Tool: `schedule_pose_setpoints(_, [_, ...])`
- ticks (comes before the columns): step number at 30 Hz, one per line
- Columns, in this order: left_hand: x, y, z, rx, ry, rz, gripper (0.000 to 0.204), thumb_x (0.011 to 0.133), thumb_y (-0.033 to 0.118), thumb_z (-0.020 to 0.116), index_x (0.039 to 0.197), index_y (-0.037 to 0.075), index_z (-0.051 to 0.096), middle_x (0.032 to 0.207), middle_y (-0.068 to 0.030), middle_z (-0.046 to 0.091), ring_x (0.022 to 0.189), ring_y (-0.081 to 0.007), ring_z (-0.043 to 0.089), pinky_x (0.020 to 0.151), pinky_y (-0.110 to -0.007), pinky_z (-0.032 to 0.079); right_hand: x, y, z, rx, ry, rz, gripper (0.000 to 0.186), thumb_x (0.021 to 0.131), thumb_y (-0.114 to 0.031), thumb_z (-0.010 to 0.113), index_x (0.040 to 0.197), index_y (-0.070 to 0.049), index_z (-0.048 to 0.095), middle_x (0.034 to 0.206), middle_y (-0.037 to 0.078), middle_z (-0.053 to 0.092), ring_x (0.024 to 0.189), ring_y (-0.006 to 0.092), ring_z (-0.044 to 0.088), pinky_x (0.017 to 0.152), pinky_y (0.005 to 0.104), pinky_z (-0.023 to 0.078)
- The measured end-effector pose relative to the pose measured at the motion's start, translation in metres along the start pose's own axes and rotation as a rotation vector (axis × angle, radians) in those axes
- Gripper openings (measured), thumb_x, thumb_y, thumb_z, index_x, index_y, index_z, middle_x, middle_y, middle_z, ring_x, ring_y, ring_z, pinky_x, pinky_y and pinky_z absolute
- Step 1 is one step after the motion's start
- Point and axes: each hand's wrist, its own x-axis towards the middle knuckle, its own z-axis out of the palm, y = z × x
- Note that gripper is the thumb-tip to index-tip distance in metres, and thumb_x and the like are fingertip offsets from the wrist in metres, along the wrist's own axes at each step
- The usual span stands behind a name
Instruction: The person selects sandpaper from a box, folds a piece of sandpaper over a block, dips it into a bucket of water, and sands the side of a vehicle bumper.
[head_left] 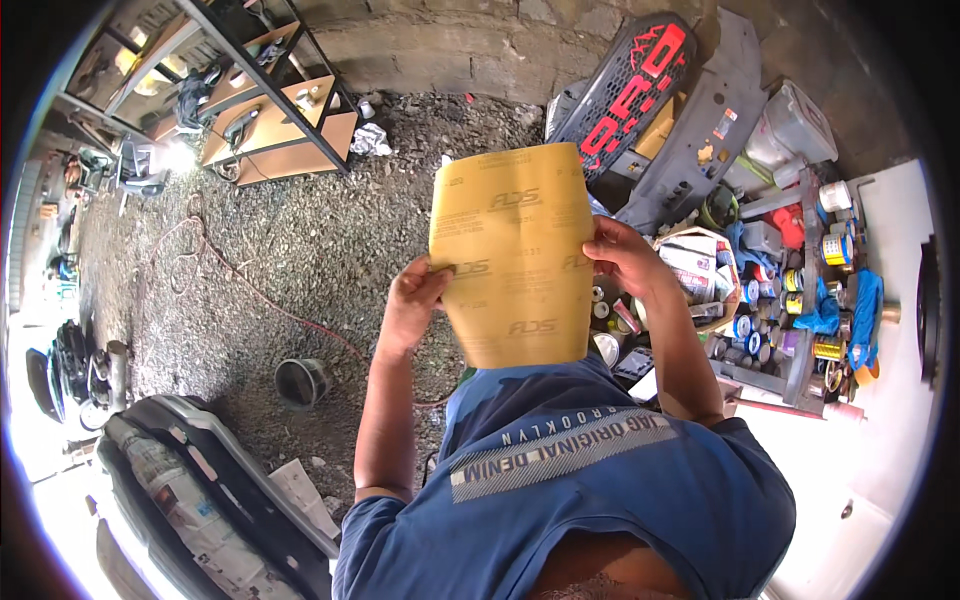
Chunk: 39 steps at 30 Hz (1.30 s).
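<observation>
Outdoors, you are holding a yellow sandpaper sheet (515, 255) upright before your chest, your left hand (412, 300) pinching its left edge, your right hand (625, 255) grasping its right edge. Paint tins (790, 300) and a car grille (630, 90) are crowding your right; a dark bucket (300, 382) and bumper (200, 480) are lying left. Gravel ground (290, 240) ahead is giving open room.
</observation>
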Motion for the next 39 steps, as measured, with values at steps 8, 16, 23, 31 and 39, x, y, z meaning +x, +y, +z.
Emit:
schedule_pose_setpoints(8, [-0.027,0.023,-0.008,0.125,0.085,0.098,0.021,0.106,0.011,0.056,0.122,0.004,0.068,0.094,0.0002,0.072,0.082,-0.0054,0.068,0.069,-0.024,0.058,0.011,-0.022,0.015,-0.329,0.130,-0.224,0.014,0.096,-0.016,0.074,0.092,-0.008,0.063,0.083,-0.002,0.065,0.075,0.0054,0.062,0.062,0.0230,0.050])
schedule_pose_setpoints(16, [-0.026,0.045,-0.054,-0.030,0.031,0.270,0.028,0.106,0.020,0.057,0.127,0.003,0.067,0.109,-0.0080,0.074,0.096,-0.0174,0.070,0.087,-0.032,0.057,-0.003,-0.039,0.056,-0.452,-0.219,-0.042,0.032,0.103,-0.020,0.066,0.130,-0.004,0.065,0.099,0.000,0.069,0.090,0.0083,0.064,0.072,0.0274,0.053])
schedule_pose_setpoints(23, [-0.036,-0.016,-0.039,-0.942,0.133,0.177,0.100,0.093,0.083,0.040,0.162,0.011,0.030,0.165,-0.0115,0.035,0.150,-0.0328,0.035,0.123,-0.052,0.030,0.026,0.035,0.118,-0.775,0.016,-0.933,0.047,0.098,0.002,0.057,0.144,-0.010,0.055,0.146,0.017,0.057,0.117,0.0377,0.067,0.090,0.0417,0.058])
schedule_pose_setpoints(31, [-0.035,-0.017,-0.071,0.038,0.523,0.166,0.055,0.104,0.042,0.059,0.142,0.003,0.050,0.138,-0.0158,0.058,0.126,-0.0328,0.057,0.106,-0.049,0.047,0.009,0.093,0.115,-1.196,-0.308,-0.643,0.076,0.085,0.001,0.068,0.153,-0.028,0.049,0.169,0.020,0.018,0.131,0.0383,0.059,0.098,0.0435,0.058])
schedule_pose_setpoints(39, [-0.046,0.015,-0.029,0.358,0.345,0.170,0.025,0.103,0.016,0.062,0.123,0.005,0.071,0.106,-0.0010,0.069,0.098,-0.0109,0.062,0.091,-0.027,0.047,0.004,0.072,0.117,-0.941,-0.013,-0.667,0.084,0.091,-0.037,0.078,0.155,0.000,0.039,0.163,0.024,0.030,0.146,0.0395,0.040,0.120,0.0461,0.037])
